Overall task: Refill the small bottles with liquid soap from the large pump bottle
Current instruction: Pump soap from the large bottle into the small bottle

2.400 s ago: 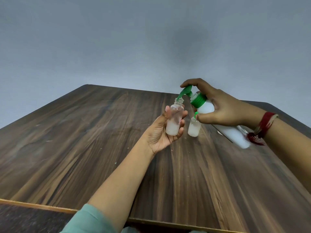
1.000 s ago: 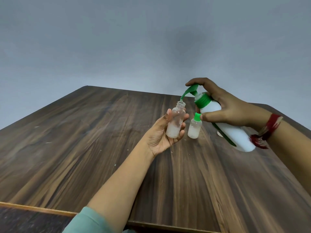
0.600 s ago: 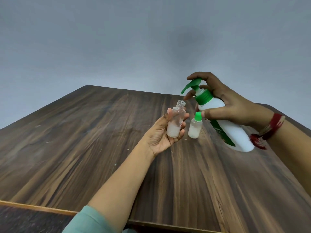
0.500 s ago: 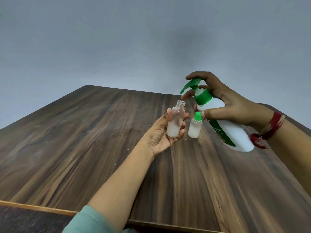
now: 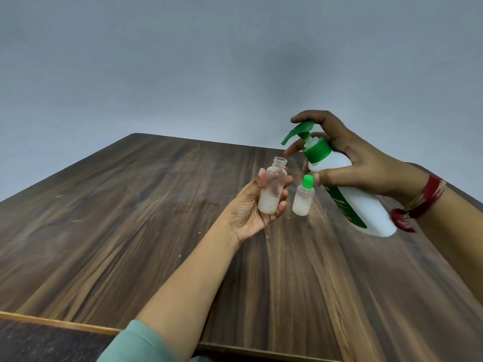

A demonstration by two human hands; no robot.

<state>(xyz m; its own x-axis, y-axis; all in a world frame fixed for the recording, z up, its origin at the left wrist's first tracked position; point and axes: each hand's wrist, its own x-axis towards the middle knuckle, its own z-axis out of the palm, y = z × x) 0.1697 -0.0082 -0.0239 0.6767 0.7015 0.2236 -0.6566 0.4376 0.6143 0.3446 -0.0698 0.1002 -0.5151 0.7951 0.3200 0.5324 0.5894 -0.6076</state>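
A person's left hand point(image 5: 251, 210), palm up with the forearm stretched out over a dark wood-grain table point(image 5: 130, 231), curls its fingers and thumb round a small clear plastic bottle point(image 5: 271, 189). The bottle stands nearly upright in the palm, its threaded neck uncapped and its lower part filled with cloudy white soap.

The right hand point(image 5: 358, 163) comes in from the right and grips the shoulder of a large white pump bottle point(image 5: 352, 194). Its thumb lies across the smooth body and its forefinger hooks over the top of the green pump head point(image 5: 298, 131). The pump bottle leans to the left, with its beak-shaped nozzle pointing down above and to the right of the open neck, clear of it. Whether its base touches the table cannot be told.

A second small bottle point(image 5: 303, 199), squat, translucent and topped with a green cap, stands on the table between the two. It is just below the right thumb.

A red thread band point(image 5: 423, 202) circles the right wrist, a pale green sleeve point(image 5: 138, 343) covers the left upper arm, and a plain grey wall point(image 5: 183, 61) rises behind.
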